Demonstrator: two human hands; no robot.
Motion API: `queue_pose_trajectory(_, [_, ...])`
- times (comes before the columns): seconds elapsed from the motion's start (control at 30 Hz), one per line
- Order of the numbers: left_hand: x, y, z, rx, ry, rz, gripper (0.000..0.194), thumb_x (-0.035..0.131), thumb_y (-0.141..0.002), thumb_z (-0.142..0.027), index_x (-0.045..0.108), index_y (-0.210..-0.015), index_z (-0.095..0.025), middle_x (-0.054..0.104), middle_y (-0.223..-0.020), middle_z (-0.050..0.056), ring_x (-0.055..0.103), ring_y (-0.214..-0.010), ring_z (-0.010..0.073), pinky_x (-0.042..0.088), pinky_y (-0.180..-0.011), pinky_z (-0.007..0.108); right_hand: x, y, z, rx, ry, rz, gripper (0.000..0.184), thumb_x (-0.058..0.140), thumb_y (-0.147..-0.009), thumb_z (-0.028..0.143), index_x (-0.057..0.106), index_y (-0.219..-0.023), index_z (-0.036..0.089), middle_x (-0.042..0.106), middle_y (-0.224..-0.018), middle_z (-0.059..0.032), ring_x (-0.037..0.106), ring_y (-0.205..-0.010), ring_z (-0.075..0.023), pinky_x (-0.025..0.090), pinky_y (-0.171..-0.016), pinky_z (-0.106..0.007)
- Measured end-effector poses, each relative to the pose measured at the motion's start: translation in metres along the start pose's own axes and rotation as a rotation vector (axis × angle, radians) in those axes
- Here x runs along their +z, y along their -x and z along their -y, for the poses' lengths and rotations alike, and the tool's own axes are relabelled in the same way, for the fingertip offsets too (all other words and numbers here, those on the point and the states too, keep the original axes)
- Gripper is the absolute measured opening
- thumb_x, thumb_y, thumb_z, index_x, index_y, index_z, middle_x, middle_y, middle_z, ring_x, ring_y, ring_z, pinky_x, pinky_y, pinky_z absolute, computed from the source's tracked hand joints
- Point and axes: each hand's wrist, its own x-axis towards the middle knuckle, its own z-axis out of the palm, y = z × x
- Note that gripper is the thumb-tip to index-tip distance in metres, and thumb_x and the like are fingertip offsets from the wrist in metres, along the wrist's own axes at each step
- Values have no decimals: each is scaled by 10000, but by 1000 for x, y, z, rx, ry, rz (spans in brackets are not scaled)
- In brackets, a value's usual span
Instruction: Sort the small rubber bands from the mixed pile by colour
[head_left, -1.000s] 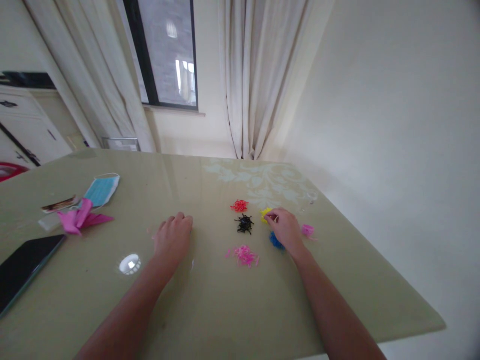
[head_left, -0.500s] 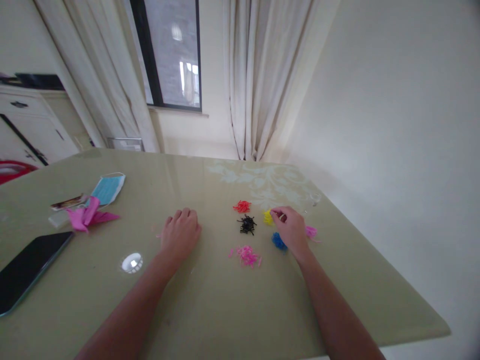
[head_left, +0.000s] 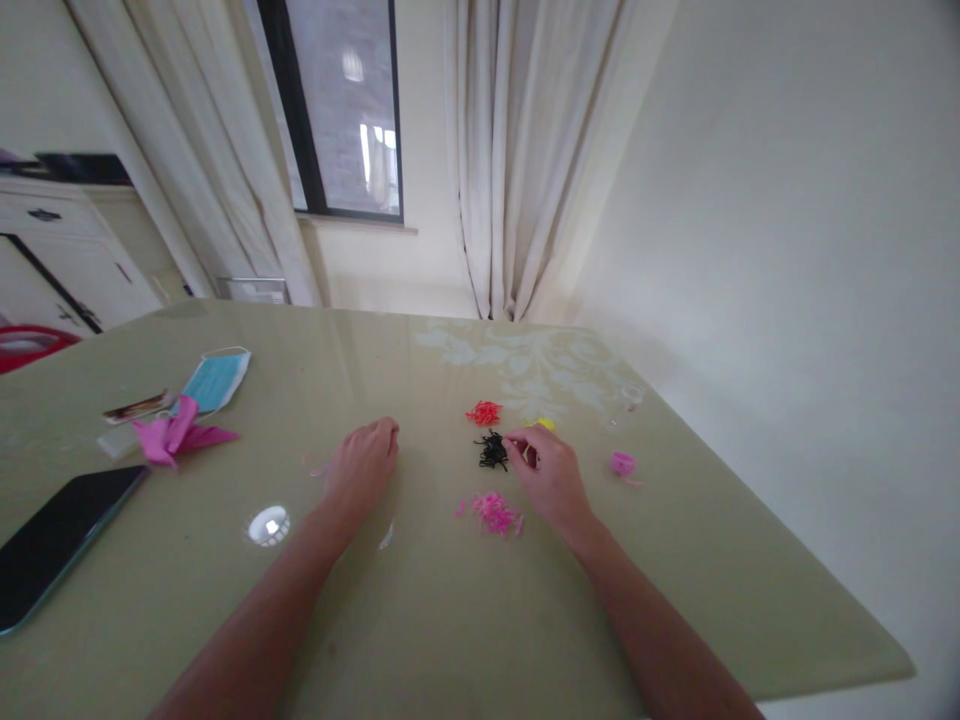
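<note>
My right hand is closed in a pinch at the right edge of a pile of short black strands; whatever is between its fingertips is too small to make out. Behind that hand part of a yellow pile shows, while the blue pile is hidden. Beyond the black strands sits a red pile, and a pink pile lies on the near side. My left hand rests on the table to the left of the piles, its fingers curled together and their contents hidden.
A pink curled strip lies to the right. On the left are a black phone, a pink folded-paper bird, a blue face mask and a shiny round piece. A wall borders the table's right side.
My right hand has moved left and slightly nearer, from the yellow pile to the black strands, covering the blue pile. My left hand has turned slightly, its fingers drawn closer together.
</note>
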Motion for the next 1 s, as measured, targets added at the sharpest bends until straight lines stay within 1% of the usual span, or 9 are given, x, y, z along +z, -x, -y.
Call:
queue_pose_trajectory(0.17, [-1, 4, -2, -16, -72, 4, 336, 308, -1072, -230, 632, -1148, -186, 749, -1095, 134, 736, -934, 266, 494, -847, 374, -2, 1, 3, -6, 6, 2, 174, 592, -977, 242, 738, -894, 199, 714, -807, -50, 589, -621, -169, 460, -643, -302])
queue_pose_trajectory(0.27, [-1, 7, -4, 12, -87, -66, 305, 332, -1059, -227, 629, -1111, -179, 701, -1150, 139, 728, -910, 257, 502, -820, 366, -2, 1, 4, -11, -1, 2, 179, 591, -981, 240, 742, -895, 196, 716, -808, -49, 589, -617, -164, 463, -640, -297])
queue_pose_trajectory(0.37, [0, 7, -5, 32, -37, -152, 271, 365, -1034, -205, 630, -1064, -154, 675, -1162, 158, 709, -971, 270, 515, -841, 375, -1, 1, 6, -22, -21, 2, 180, 592, -985, 236, 746, -902, 191, 721, -814, -50, 587, -616, -158, 466, -637, -290])
queue_pose_trajectory(0.47, [2, 6, -9, 100, 198, -186, 239, 410, -1024, -214, 640, -1033, -154, 718, -1046, 130, 703, -954, 264, 531, -853, 383, 1, 2, 9, -36, -56, 5, 188, 597, -990, 239, 754, -902, 185, 718, -812, -55, 586, -624, -158, 469, -641, -291])
queue_pose_trajectory(0.57, [2, 10, -21, 223, 601, -148, 198, 513, -1014, -289, 685, -1023, -190, 771, -924, 56, 723, -861, 214, 553, -812, 337, 4, 3, 14, -31, -174, 37, 155, 656, -975, 280, 769, -922, 189, 716, -793, -47, 597, -640, -159, 475, -633, -282])
queue_pose_trajectory(0.67, [2, 20, -39, 298, 889, -104, 158, 646, -968, -341, 743, -1002, -221, 806, -929, 22, 750, -849, 183, 569, -800, 290, 5, 6, 21, -8, -352, 118, 161, 750, -930, 338, 783, -1003, 199, 732, -803, -35, 630, -669, -158, 483, -625, -265])
queue_pose_trajectory(0.8, [2, 31, -52, 348, 1014, -76, 97, 717, -931, -304, 772, -955, -228, 816, -896, 9, 763, -827, 168, 586, -801, 266, 3, 8, 28, -14, -458, 180, 175, 767, -929, 380, 802, -989, 220, 727, -796, -25, 613, -667, -146, 458, -603, -254])
queue_pose_trajectory(0.9, [1, 34, -54, 357, 1055, -57, 85, 731, -923, -293, 771, -930, -219, 813, -870, 10, 761, -805, 164, 595, -776, 256, -1, 7, 29, -34, -457, 161, 153, 749, -944, 359, 808, -921, 219, 704, -767, -22, 583, -658, -142, 438, -598, -258])
queue_pose_trajectory(1.0, [0, 34, -53, 351, 1086, -31, 64, 744, -913, -273, 766, -922, -214, 814, -865, 7, 763, -799, 158, 597, -763, 243, -4, 6, 30, -55, -489, 158, 157, 747, -944, 358, 812, -950, 215, 701, -788, -28, 571, -656, -140, 437, -591, -257])
